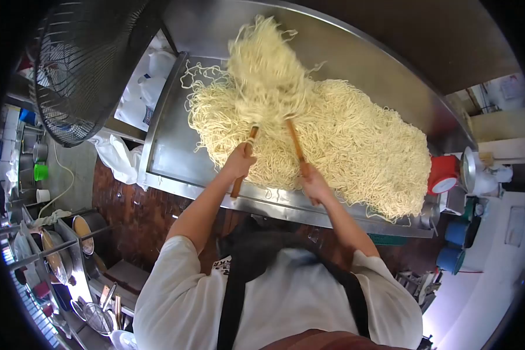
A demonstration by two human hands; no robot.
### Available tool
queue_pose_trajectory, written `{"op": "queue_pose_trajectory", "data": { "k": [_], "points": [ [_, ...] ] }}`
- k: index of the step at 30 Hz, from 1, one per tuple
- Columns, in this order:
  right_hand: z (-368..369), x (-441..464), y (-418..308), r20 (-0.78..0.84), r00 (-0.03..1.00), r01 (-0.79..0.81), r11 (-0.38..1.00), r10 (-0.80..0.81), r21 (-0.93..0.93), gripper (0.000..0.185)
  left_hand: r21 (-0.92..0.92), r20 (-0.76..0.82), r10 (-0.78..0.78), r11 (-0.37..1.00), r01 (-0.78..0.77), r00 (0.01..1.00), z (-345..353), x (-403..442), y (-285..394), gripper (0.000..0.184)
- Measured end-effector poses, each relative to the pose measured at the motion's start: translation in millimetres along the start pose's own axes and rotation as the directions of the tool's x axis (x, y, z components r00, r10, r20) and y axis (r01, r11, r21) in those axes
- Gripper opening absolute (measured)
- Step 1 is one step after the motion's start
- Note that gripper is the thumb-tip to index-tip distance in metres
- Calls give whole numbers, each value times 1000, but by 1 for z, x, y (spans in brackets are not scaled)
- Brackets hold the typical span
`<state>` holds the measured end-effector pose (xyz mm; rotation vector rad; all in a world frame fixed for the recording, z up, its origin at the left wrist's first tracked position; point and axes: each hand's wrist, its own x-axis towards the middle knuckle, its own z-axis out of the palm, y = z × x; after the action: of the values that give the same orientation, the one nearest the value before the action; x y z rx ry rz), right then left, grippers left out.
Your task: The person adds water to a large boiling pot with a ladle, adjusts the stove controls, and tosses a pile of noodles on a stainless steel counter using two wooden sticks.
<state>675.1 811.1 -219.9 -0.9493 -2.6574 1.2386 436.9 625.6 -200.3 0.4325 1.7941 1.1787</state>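
A wide heap of pale yellow noodles [367, 151] covers much of a metal tray table [178, 157]. My left hand [238, 161] is closed round a wooden stick [252, 134], whose far end reaches into the noodles. In my right hand [316, 185] is a second wooden stick [295, 140], also pointing away from me into the heap. Above the far ends of both sticks, a clump of loose noodles [265, 64] is raised and blurred by motion. The sticks' tips are hidden in the noodles.
A large fan [70, 70] stands at the upper left. Racks with pans and strainers [96, 318] are at the lower left. A red container [443, 174] sits by the table's right end, with blue buckets [451, 261] below it.
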Motion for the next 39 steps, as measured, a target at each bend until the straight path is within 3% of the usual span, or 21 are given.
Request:
{"op": "queue_pose_trajectory", "data": {
  "k": [2,4,6,9,11,13,15,17,18,19,21,22,23,25,28,31,32,34,36,37,39],
  "points": [
    [11,24,-51,7,1000,27,999,-27,-26,19,6,-38,29,1000,-29,999,-7,4,44,32],
    [-39,45,-140,231,960,-193,972,158,137,20,-116,-32,64,991,-68,997,-22,-5,74,28],
    [-61,48,-158,117,989,-103,991,93,84,24,-54,-97,156,985,-162,983,-37,-22,88,24],
    [-86,22,-102,-56,985,151,976,-162,-155,32,94,22,50,994,-51,999,-81,-63,74,37],
    [-141,-23,-47,-37,989,124,949,-141,-290,34,182,52,-138,975,126,989,-130,-84,28,38],
    [-215,-94,-62,12,951,-275,866,308,-418,32,329,25,-314,899,289,949,-164,-142,41,23],
    [-266,-163,-30,34,878,-407,783,477,-471,31,209,43,-389,904,372,920,-195,-182,26,22],
    [-266,-178,-11,-12,850,-429,677,527,-597,36,306,53,-367,891,335,929,-196,-196,50,24],
    [-230,-152,20,13,943,-283,822,333,-494,42,358,57,-355,880,313,933,-196,-200,60,24],
    [-180,-118,56,1,992,-115,919,124,-378,47,478,70,-250,858,187,966,-188,-195,72,26],
    [-123,-59,28,185,965,-131,955,184,-266,56,664,108,-25,746,-53,994,-160,-153,110,29],
    [-103,-37,-13,257,937,-195,963,239,-185,57,739,87,-41,673,-37,995,-139,-138,127,31],
    [-77,-30,-21,248,965,-50,986,89,-159,55,809,70,-51,587,-26,996,-123,-122,143,34],
    [-67,-31,-61,378,894,-172,964,239,-204,56,896,170,146,388,-214,975,-94,-71,124,36],
    [-59,-48,26,285,951,183,963,-123,-195,48,924,126,30,359,-128,992,-18,-24,105,38],
    [-243,-121,-19,345,872,-190,890,347,-415,29,914,135,3,385,-126,991,16,-45,119,39],
    [-293,-161,-15,307,916,-85,874,257,-479,32,910,144,15,392,-139,989,15,-71,134,38],
    [-367,-225,7,187,899,-275,842,397,-465,38,925,74,-118,379,-24,990,20,-117,157,40],
    [-393,-239,71,97,875,-368,782,475,-503,44,944,38,-255,326,49,966,43,-136,152,52],
    [-377,-236,127,41,867,-394,734,496,-553,46,930,111,-140,363,-53,984,49,-124,102,54],
    [-326,-159,203,131,896,-336,839,425,-428,52,914,84,-198,406,4,977,115,-72,74,53]
  ]
}}
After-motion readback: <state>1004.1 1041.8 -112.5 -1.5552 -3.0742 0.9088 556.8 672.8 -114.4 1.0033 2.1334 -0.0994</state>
